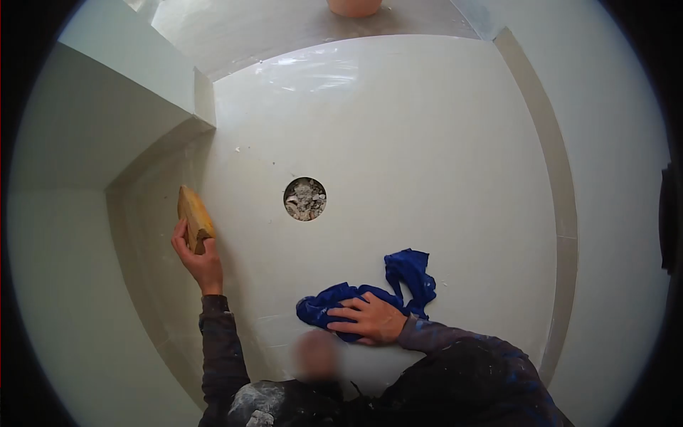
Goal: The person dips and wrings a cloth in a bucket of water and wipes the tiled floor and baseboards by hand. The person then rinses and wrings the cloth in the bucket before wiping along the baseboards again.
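A yellow-brown block (195, 217), wedge-like in outline, is gripped in my left hand (199, 260), low at the left side of the floor. My right hand (373, 318) lies on a crumpled blue cloth (413, 274), pressing it to the pale floor with its fingers spread over the fabric. Part of the cloth trails up and to the right of that hand. Between and above the hands, a round hole (305, 199) in the floor is filled with grey rubble.
Pale floor (427, 142) with small crumbs and wet-looking streaks surrounds the hole. A wall corner (204, 99) juts in at the upper left. Beige skirting (555, 171) runs along the right wall. An orange bucket (354, 7) stands at the top edge.
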`<state>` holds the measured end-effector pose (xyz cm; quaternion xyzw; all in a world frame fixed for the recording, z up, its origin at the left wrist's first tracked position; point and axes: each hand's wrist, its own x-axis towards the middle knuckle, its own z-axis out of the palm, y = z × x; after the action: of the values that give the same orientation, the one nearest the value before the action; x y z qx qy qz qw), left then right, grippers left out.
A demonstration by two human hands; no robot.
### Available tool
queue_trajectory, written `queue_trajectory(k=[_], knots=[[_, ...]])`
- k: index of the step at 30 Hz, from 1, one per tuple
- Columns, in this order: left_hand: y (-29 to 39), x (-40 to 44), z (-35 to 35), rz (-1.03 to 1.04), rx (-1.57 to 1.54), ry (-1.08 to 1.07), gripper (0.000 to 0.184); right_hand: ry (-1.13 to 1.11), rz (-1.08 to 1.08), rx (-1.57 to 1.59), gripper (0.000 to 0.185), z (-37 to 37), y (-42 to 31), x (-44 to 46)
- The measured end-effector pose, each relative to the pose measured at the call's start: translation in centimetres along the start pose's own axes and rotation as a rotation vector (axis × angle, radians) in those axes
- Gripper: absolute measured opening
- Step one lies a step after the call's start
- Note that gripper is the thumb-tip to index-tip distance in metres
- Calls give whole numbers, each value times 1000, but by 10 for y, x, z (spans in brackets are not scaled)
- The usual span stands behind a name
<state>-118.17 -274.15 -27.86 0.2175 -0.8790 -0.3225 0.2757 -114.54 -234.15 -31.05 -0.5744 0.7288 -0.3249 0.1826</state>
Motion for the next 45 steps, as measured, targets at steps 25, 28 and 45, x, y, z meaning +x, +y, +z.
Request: queue_trajectory(k=[25, 28, 45], knots=[[-51, -45, -1, -186, 138, 212, 69, 594, 479, -353, 62, -217, 317, 267], [-53, -46, -3, -175, 157, 218, 69, 506, 332, -273, 63, -163, 248, 309], [-55, -131, -127, -386, 368, 412, 55, 349, 346, 1414, 56, -89, 12, 239]])
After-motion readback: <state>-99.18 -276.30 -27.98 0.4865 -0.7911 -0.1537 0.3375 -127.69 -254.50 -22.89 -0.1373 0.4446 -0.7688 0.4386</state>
